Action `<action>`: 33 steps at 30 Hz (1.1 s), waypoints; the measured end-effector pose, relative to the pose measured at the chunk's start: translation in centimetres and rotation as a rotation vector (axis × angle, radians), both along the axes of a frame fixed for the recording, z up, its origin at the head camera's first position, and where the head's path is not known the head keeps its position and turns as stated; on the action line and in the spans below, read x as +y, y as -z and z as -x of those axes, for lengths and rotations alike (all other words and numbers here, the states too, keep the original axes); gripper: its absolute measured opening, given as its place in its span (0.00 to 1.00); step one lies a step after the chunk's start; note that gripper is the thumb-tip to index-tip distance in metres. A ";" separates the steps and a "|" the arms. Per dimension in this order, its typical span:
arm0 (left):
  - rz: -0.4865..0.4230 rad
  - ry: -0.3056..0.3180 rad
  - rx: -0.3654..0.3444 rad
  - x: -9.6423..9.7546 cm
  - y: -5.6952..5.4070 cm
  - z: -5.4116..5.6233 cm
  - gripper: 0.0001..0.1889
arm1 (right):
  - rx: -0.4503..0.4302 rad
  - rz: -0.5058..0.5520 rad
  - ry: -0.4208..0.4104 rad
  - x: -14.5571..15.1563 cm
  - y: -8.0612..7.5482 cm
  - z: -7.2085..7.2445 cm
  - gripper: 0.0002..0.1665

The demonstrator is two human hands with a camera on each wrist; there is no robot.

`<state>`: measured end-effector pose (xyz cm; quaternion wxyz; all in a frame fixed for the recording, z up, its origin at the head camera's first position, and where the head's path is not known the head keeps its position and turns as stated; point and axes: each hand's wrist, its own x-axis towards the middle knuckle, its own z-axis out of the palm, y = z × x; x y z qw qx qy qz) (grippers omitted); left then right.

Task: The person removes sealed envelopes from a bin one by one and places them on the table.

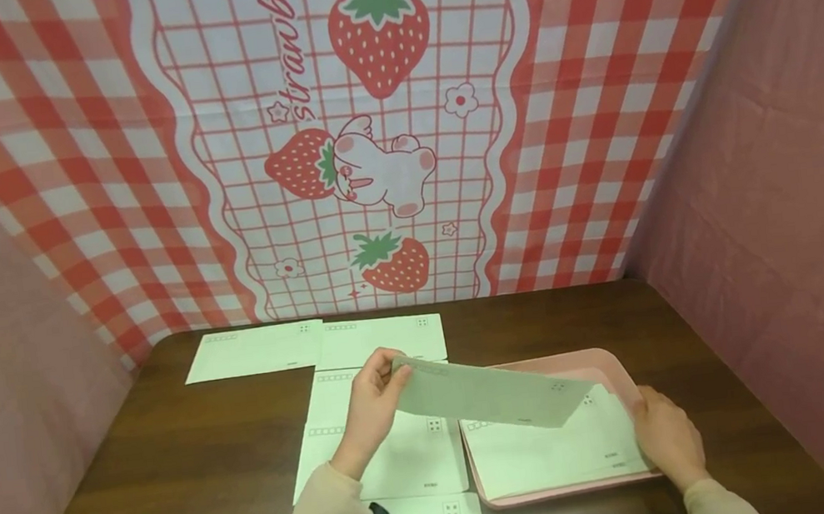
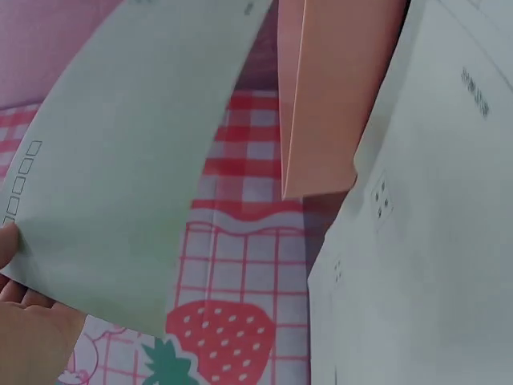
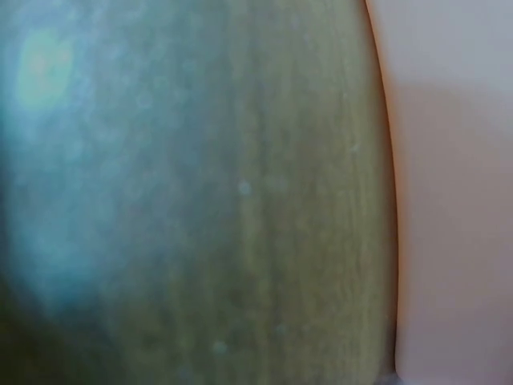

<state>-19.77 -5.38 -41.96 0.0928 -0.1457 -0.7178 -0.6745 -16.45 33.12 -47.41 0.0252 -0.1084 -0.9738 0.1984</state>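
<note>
My left hand (image 1: 371, 408) pinches a white envelope (image 1: 487, 396) by its left end, thumb on the printed face. The envelope hangs tilted over a pink tray (image 1: 611, 362), its right end lower than the held end. In the left wrist view, the same envelope (image 2: 120, 168) shows its row of small boxes next to the thumb. More envelopes (image 1: 553, 451) lie stacked in the tray. My right hand (image 1: 670, 438) grips the tray's right rim; its fingers are partly hidden. The right wrist view shows only the tray's side (image 3: 457, 200) beside the wood, no hand.
To the left of the tray, several envelopes (image 1: 396, 460) lie in a column on the brown table (image 1: 177, 458), edges close together or overlapping. Another envelope (image 1: 256, 353) lies at the far left of the top one. A strawberry-print cloth (image 1: 368, 127) hangs behind the table.
</note>
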 end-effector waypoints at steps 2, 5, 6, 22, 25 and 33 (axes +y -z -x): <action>0.035 -0.027 0.023 -0.9 0.0 0.1 0.06 | -0.001 0.005 0.000 0.0 0.1 0.0 0.23; 0.131 -0.077 0.010 -2.2 -0.9 -0.3 0.06 | -0.004 0.008 0.000 -0.1 0.2 0.1 0.23; 0.164 -0.100 0.011 -2.7 -1.0 -0.3 0.06 | -0.004 0.007 -0.002 -0.1 0.2 0.1 0.23; 0.347 -0.393 -0.263 -14.5 0.5 1.6 0.19 | 0.025 0.014 -0.012 0.2 0.1 0.1 0.23; 0.374 -0.466 -0.298 -17.0 0.5 1.8 0.22 | 0.030 0.017 -0.014 0.2 0.3 0.1 0.23; 0.435 -0.582 -0.384 -23.2 1.2 2.8 0.24 | 0.018 0.015 0.010 0.1 0.4 0.0 0.23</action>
